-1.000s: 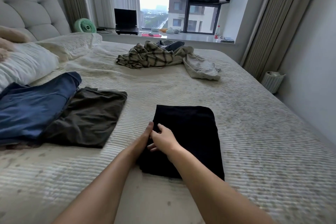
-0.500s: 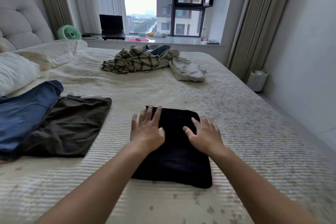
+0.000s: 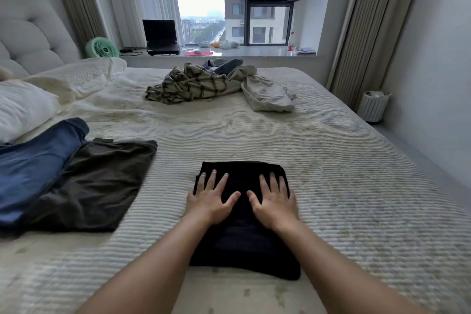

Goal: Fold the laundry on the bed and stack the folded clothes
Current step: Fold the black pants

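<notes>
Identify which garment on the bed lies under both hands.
The black folded garment: the left hand and right hand press flat on it. The olive garment and blue garment lie untouched.

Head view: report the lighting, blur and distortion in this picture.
Head view: soft daylight enters from the far window, whose sky is blown out to white; wide-angle bending curves the beige pleated curtains and the bed's ribbed cream cover; the olive-brown folded garment smears at its near edge; both forearms blur at the frame bottom; the black folded garment shows little detail.

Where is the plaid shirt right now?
Head view: the plaid shirt lies crumpled at the bed's far end, below the window sill, touching a beige garment on its right.
</notes>
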